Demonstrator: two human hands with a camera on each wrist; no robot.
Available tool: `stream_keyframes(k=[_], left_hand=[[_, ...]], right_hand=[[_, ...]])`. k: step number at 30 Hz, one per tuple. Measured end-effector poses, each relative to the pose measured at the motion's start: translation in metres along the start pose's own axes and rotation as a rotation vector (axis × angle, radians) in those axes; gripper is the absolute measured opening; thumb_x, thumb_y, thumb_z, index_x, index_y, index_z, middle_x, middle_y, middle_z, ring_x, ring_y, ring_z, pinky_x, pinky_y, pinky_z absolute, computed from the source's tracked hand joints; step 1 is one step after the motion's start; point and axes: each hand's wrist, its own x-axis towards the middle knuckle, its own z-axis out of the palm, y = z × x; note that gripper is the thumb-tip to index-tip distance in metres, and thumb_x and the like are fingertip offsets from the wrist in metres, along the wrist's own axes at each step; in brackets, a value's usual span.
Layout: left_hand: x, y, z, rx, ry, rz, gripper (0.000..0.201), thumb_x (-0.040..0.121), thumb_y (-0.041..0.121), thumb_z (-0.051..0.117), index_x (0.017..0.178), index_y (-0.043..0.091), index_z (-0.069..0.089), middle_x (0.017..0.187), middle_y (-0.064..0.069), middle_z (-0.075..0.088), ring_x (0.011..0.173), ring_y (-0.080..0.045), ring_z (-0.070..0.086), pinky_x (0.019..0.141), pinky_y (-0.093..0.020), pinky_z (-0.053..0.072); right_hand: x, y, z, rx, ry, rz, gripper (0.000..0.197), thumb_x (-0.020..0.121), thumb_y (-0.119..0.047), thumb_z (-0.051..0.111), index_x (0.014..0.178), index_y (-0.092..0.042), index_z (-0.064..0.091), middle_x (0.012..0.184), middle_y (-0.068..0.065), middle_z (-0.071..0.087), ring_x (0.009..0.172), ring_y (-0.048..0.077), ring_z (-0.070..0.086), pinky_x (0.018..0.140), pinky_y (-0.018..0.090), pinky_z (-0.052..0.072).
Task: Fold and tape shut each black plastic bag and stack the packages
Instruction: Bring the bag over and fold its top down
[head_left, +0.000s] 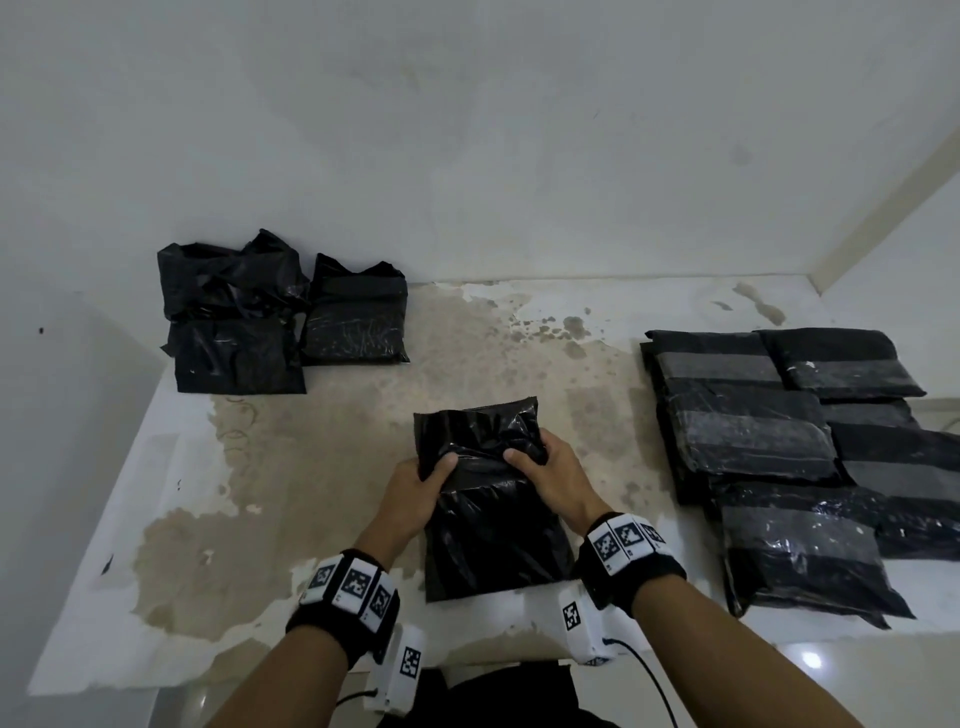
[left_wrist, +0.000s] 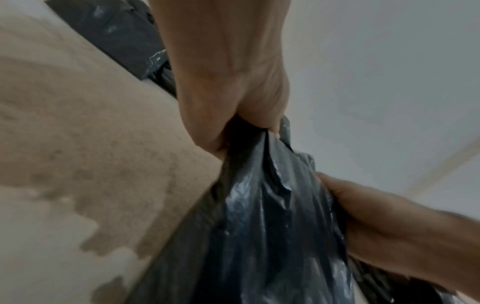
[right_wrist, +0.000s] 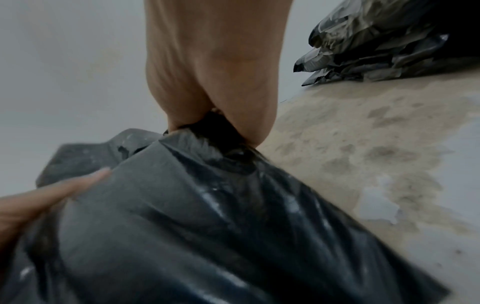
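Observation:
A black plastic bag (head_left: 483, 499) lies lengthwise on the worn white table (head_left: 322, 467) in front of me. My left hand (head_left: 421, 480) grips its left edge about halfway up, thumb on top. My right hand (head_left: 540, 462) grips the crumpled upper flap on the right side. In the left wrist view the left hand (left_wrist: 233, 115) bunches the plastic of the bag (left_wrist: 259, 236), with the right hand (left_wrist: 376, 216) on the other side. In the right wrist view the right hand (right_wrist: 215, 98) pinches a gathered fold of the bag (right_wrist: 207, 226).
Several taped black packages (head_left: 779, 447) lie overlapping at the right of the table. Untaped black bags (head_left: 280, 312) are piled at the back left against the white wall. The table's near edge runs just below my wrists.

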Motion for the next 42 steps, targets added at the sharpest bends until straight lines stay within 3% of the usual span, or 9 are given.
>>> stream_keyframes(k=[7,11,13,19,26,29,32,37,42], left_hand=[[0.006,-0.009,0.017,-0.095,0.227,-0.019,0.026,0.105,0.028,0.052,0.100,0.010,0.071,0.093,-0.004,0.073,0.083,-0.017,0.069,0.060,-0.016,0.051],[0.009,-0.017,0.019,-0.184,0.367,-0.061,0.023,0.098,0.031,0.064,0.093,0.009,0.070,0.089,-0.008,0.072,0.087,-0.029,0.069,0.074,-0.039,0.055],[0.006,-0.020,0.020,-0.209,0.424,-0.068,0.032,0.096,0.038,0.066,0.093,0.006,0.069,0.084,-0.007,0.070,0.083,-0.027,0.067,0.070,-0.035,0.054],[-0.011,-0.032,0.025,-0.178,0.066,-0.197,0.036,0.091,0.052,0.067,0.104,0.019,0.074,0.094,0.001,0.078,0.089,-0.018,0.075,0.077,-0.029,0.059],[-0.015,-0.049,0.030,0.129,0.169,0.047,0.030,0.098,0.036,0.063,0.117,0.014,0.069,0.103,0.006,0.071,0.091,-0.007,0.064,0.068,-0.006,0.044],[-0.017,-0.053,0.036,0.106,0.175,0.064,0.031,0.098,0.036,0.063,0.119,0.014,0.069,0.103,0.006,0.072,0.097,-0.012,0.067,0.075,-0.017,0.049],[-0.020,-0.051,0.042,0.114,0.185,0.095,0.028,0.098,0.036,0.062,0.116,0.016,0.068,0.101,0.010,0.071,0.095,-0.005,0.066,0.074,-0.008,0.047],[-0.025,-0.052,0.040,0.123,0.164,0.111,0.028,0.101,0.038,0.056,0.122,0.022,0.064,0.106,0.013,0.068,0.095,0.008,0.060,0.075,-0.004,0.046],[-0.024,-0.057,0.040,0.140,0.151,0.081,0.031,0.105,0.041,0.045,0.121,0.021,0.061,0.103,0.011,0.066,0.093,-0.001,0.063,0.072,-0.010,0.048]], right_hand=[[-0.017,0.018,0.001,-0.162,0.037,-0.010,0.030,0.092,-0.020,0.075,0.120,-0.013,0.065,0.108,-0.004,0.072,0.097,0.001,0.066,0.081,0.012,0.049],[-0.030,0.026,0.003,-0.159,0.064,0.010,0.028,0.093,-0.018,0.073,0.120,-0.017,0.064,0.107,-0.008,0.070,0.096,-0.006,0.063,0.076,0.006,0.046],[-0.034,0.031,0.005,-0.147,0.106,0.000,0.024,0.095,-0.017,0.071,0.119,-0.017,0.064,0.106,-0.009,0.070,0.096,-0.005,0.065,0.077,0.008,0.047],[-0.040,0.039,0.002,-0.101,0.153,0.026,0.020,0.099,-0.022,0.065,0.118,-0.017,0.063,0.104,-0.014,0.069,0.092,-0.008,0.064,0.075,0.007,0.048],[-0.028,0.034,-0.017,-0.072,0.251,0.064,0.029,0.098,-0.026,0.066,0.072,-0.019,0.056,0.066,-0.011,0.057,0.065,0.008,0.052,0.068,0.029,0.045],[-0.022,0.034,-0.022,-0.033,0.314,0.071,0.029,0.095,-0.039,0.066,0.076,-0.018,0.059,0.072,0.006,0.065,0.070,0.014,0.058,0.074,0.041,0.055],[-0.020,0.044,-0.018,-0.010,0.321,0.101,0.034,0.087,-0.058,0.055,0.084,-0.025,0.061,0.085,0.015,0.069,0.077,0.024,0.063,0.081,0.053,0.057],[-0.018,0.031,-0.016,0.078,0.240,0.164,0.032,0.103,-0.032,0.057,0.094,-0.003,0.068,0.087,0.010,0.072,0.081,0.017,0.066,0.077,0.030,0.056],[-0.010,0.033,-0.017,-0.155,0.363,0.017,0.030,0.104,-0.026,0.056,0.087,-0.006,0.072,0.082,0.004,0.071,0.073,0.004,0.060,0.069,0.019,0.047]])
